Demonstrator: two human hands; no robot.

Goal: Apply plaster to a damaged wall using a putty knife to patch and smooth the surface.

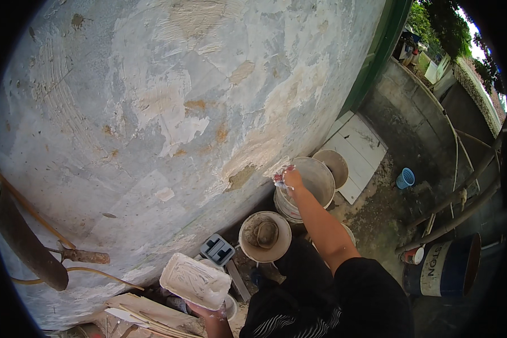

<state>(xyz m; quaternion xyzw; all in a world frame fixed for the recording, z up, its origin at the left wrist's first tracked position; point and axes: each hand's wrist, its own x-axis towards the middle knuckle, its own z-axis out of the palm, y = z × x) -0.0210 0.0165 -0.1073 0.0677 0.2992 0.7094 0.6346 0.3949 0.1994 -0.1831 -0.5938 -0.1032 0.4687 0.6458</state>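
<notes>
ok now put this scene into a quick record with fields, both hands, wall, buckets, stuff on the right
left hand: holds plaster-smeared rectangular tray
right hand: near the wall, grip around plaster-caked tool, type unclear
wall: patchy grey-white, rough plaster areas
buckets: larger bucket beneath right hand, smaller bucket beside it
right side: blue plastic basket, dark blue drum

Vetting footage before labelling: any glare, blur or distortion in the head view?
Head view: soft light, no hard shadows on the wall; head view: sky blown out at upper right; head view: black fisheye vignette, barrel skewed toward the rim; head view: right hand too small to judge slight blur.
</notes>
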